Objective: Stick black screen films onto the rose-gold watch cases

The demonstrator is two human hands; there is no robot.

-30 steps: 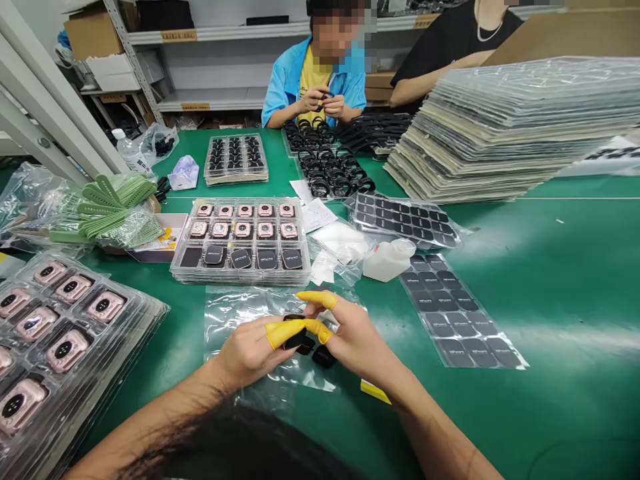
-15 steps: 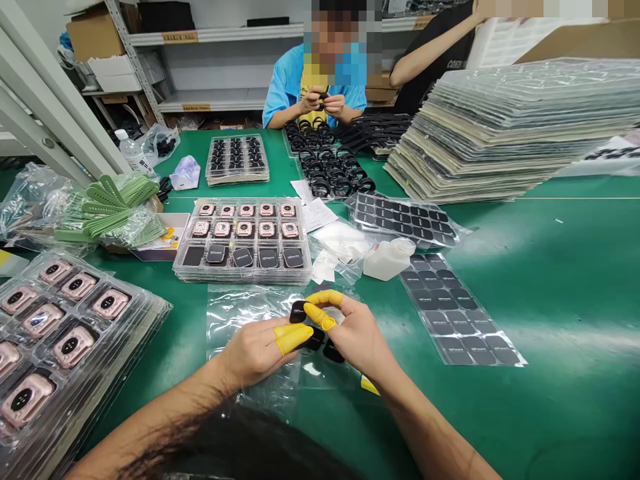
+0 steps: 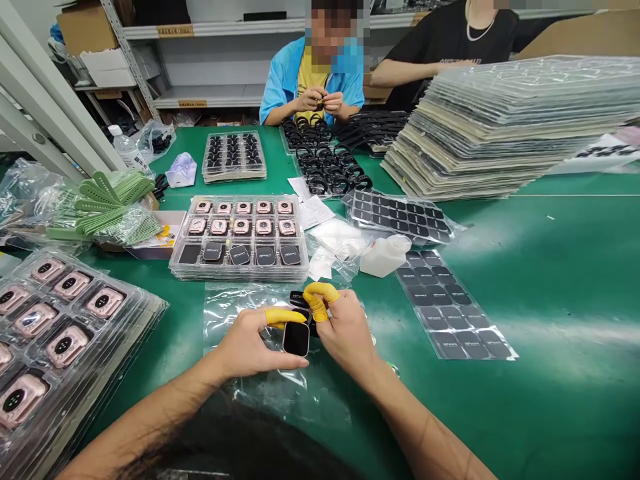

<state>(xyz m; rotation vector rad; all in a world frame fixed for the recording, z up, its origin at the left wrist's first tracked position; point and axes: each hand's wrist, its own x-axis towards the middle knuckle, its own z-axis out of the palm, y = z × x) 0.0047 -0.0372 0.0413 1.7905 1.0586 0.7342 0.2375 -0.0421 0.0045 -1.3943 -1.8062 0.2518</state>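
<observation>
My left hand (image 3: 255,343) grips a watch body (image 3: 296,339) by its edges, between the thumb and a finger in a yellow finger cot. Its black screen faces up toward me. Close beside it on the right, my right hand (image 3: 345,327) is closed, its yellow-capped thumb and index finger pressed together. What lies in that pinch, if anything, I cannot make out. Partly covered behind the fingers are black rounded-square stickers (image 3: 299,299). Below both hands a clear plastic bag (image 3: 235,303) is spread on the green table (image 3: 500,420).
Ahead stands a tray (image 3: 240,272) of pink watches and several black-faced ones; more pink watches fill a stacked tray (image 3: 127,313) at left. A sticker sheet (image 3: 457,310), a white bottle (image 3: 385,256) and a tall tray stack (image 3: 480,140) are at right. Two people work opposite.
The watch body has come into plain view in my left hand, screen up. My right fingers have curled into a tighter pinch. A co-worker at back right has lowered an arm.
</observation>
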